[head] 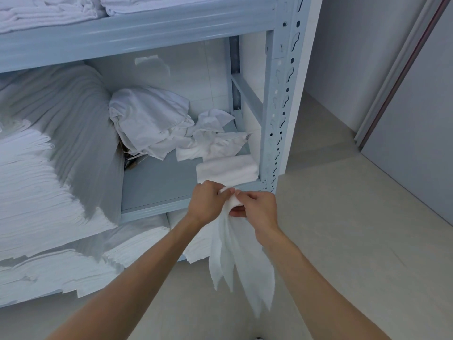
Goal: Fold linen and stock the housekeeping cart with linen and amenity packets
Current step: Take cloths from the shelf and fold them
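Right now I have both hands together just in front of the shelf edge [157, 208], bunched on one small white cloth [241, 263]. My left hand [208, 201] has its grip curled round the top of the cloth, and my right hand [259, 208] pinches the same bunched top from the other side, thumb underneath. Most of the cloth hangs below in loose points, over the floor [343, 241] — not spread, not yet folded.

One folded towel [228, 169] already sits at the shelf's front right corner, with a crumpled heap of linen [152, 121] behind it.

My worry is the corners. With both grips crowded on one spot, I judge I could pull out two mismatched edges and fold it crooked. If either pinch slackens while I hunt for a corner, the hanging part drops to the floor — then it's dirty.
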Demonstrator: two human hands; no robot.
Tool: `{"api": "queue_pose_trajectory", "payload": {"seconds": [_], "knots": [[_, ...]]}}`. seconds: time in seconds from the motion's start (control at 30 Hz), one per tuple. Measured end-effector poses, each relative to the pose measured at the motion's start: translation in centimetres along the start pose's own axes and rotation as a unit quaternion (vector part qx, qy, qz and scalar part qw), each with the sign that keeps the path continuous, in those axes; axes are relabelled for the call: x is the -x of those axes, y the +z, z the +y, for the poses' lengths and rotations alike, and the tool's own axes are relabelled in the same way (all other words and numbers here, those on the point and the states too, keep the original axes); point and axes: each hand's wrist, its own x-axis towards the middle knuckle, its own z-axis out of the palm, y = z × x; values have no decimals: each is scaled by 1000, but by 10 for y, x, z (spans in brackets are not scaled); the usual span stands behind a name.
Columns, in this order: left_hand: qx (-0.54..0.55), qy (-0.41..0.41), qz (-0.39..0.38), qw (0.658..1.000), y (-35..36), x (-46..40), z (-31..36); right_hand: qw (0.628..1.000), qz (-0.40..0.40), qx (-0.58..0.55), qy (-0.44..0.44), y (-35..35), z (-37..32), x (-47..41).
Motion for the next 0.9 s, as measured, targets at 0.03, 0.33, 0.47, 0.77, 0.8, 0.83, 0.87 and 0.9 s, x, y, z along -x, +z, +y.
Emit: {"api": "queue_pose_trajectory", "payload": {"seconds": [0.03,0.33,0.47,0.77,0.8,0.83,0.87,0.9], "knots": [[3,2,-3,1000,1,1,1,1000,-5,-10,-2,-2,-1,1],[60,20,-70,996,-2,3,10,999,-28,-24,-27,-17,1,0],[65,35,-99,992,-6,3,12,994,-48,47,-87,-21,1,-4],[-105,64,-66,990,-4,6,10,918,7,311,-247,-25,9,-18],[-111,62,-50,991,-2,7,10,907,-2,326,-266,-25,9,-18],[-111,60,-36,991,0,8,9,899,-12,337,-279,-24,8,-18],[-107,59,-24,992,1,8,9,893,-19,346,-288,-24,8,-16],[-101,59,-13,993,1,8,8,889,-23,352,-292,-24,8,-15]]}}
